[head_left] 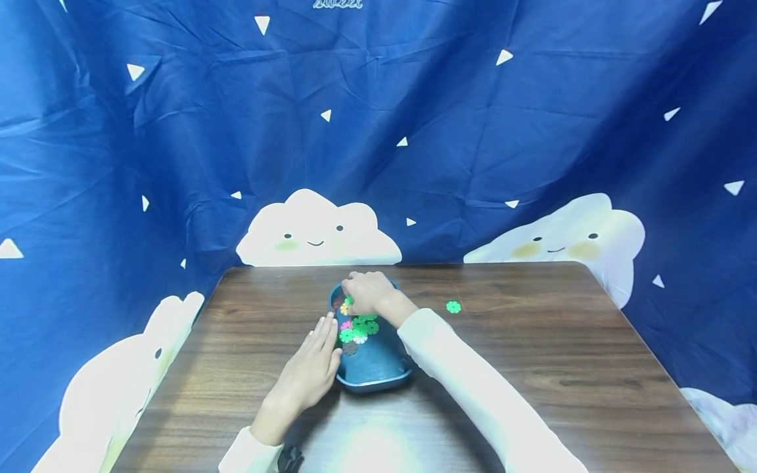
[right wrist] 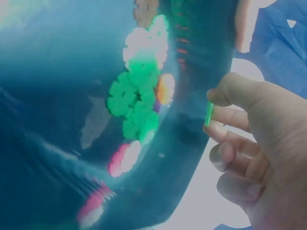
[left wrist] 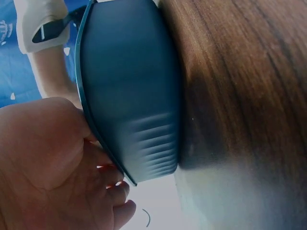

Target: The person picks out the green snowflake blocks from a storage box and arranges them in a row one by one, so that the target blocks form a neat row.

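Observation:
A dark blue plastic tray point(head_left: 372, 368) stands on the table, holding several flower-shaped plastic discs point(head_left: 359, 325) in green, white, pink, orange and brown. Over its far end my right hand point(head_left: 371, 292) pinches a green flower-shaped disc point(right wrist: 209, 114) between thumb and fingertips, the disc seen edge-on in the right wrist view. My left hand point(head_left: 307, 364) lies along the tray's left side with its fingers nearly straight. In the left wrist view, the fingers point(left wrist: 115, 191) touch the tray rim.
One green flower-shaped disc point(head_left: 453, 307) lies on the wooden table point(head_left: 532, 348), right of the tray. Behind the table hangs a blue curtain point(head_left: 449, 131) with white clouds and triangles. Bright glare covers the table's front middle.

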Available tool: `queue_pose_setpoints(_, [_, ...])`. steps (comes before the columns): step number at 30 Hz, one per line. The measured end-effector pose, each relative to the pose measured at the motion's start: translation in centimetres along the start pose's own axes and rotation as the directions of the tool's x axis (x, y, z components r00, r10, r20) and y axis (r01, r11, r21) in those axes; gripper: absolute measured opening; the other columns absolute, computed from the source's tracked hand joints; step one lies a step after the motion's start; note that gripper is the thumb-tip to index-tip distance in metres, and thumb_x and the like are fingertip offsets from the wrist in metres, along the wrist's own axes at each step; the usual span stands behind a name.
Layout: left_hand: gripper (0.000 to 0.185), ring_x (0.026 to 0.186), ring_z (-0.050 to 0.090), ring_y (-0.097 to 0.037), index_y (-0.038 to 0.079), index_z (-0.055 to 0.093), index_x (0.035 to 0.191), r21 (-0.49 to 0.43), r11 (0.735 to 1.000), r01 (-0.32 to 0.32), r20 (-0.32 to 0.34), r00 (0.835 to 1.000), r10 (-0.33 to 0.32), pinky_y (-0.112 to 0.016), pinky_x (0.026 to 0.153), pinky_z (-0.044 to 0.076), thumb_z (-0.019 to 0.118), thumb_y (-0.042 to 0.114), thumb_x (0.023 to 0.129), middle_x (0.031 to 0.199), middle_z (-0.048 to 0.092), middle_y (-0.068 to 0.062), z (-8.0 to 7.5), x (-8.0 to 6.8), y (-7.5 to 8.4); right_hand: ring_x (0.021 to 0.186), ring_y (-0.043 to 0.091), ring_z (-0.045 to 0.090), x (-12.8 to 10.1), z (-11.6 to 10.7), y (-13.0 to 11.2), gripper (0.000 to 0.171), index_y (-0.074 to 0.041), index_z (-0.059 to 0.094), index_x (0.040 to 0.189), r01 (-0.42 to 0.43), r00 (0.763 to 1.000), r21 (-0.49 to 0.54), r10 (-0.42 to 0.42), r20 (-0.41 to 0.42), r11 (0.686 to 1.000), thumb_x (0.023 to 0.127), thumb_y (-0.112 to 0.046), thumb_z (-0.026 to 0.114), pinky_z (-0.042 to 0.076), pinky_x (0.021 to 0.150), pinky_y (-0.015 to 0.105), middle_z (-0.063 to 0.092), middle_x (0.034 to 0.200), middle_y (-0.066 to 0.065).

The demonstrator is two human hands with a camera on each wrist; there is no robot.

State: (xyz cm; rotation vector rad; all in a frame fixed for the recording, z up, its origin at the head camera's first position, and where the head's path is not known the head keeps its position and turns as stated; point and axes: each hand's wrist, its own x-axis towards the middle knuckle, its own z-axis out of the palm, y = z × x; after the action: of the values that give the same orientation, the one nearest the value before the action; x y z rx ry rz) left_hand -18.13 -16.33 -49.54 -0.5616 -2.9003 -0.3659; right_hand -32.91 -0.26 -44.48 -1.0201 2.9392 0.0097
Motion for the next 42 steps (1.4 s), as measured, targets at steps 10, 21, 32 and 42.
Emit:
queue_pose_setpoints(10, [0.058,0.151,0.023,-0.03,0.001,0.026,0.154,-0.003,1.0,0.013,0.025,1.0,-0.013,-0.049,0.121,0.029,0.039,0.029,0.105,0.163,0.021,-0.014,0.0,0.1,0.1,0.069,0.011,0.055,-2.7,-1.7,1.9,0.032,-0.021,0.066,0.111,0.02,0.994,0.0,-0.02,-0.104,1.0,0.085,-0.04,0.069,0.051,0.061,0.026,0.059,0.099,-0.005])
queue_pose_setpoints(21, [0.058,0.151,0.021,-0.028,0.002,0.025,0.154,-0.018,0.999,0.03,0.017,0.999,-0.029,-0.048,0.121,0.027,0.04,0.028,0.105,0.163,0.021,-0.013,-0.1,-0.1,0.2,0.068,0.015,0.055,-5.9,-2.9,4.9,0.035,-0.022,0.066,0.115,-0.025,0.99,0.047,0.031,-0.135,0.999,0.085,-0.038,0.07,0.049,0.06,0.031,0.06,0.104,-0.004])
queue_pose_setpoints(32, [0.058,0.15,0.024,-0.031,0.0,0.026,0.153,-0.009,1.0,0.019,0.016,1.0,-0.019,-0.047,0.122,0.027,0.04,0.028,0.105,0.163,0.023,-0.015,-0.2,-0.1,0.5,0.064,0.015,0.054,-9.5,-2.8,9.7,0.027,-0.024,0.067,0.106,-0.088,0.97,0.06,0.099,-0.222,0.994,0.081,-0.033,0.068,0.043,0.051,0.029,0.058,0.094,-0.006])
queue_pose_setpoints(42, [0.058,0.151,0.023,-0.03,0.001,0.025,0.154,-0.013,1.0,0.02,0.012,1.0,-0.02,-0.047,0.122,0.026,0.042,0.027,0.104,0.163,0.022,-0.015,-0.1,-0.1,0.3,0.065,0.012,0.055,-12.7,-2.6,13.1,0.027,-0.022,0.069,0.105,-0.137,0.96,0.076,0.151,-0.234,0.988,0.08,-0.031,0.07,0.044,0.053,0.031,0.058,0.094,-0.006])
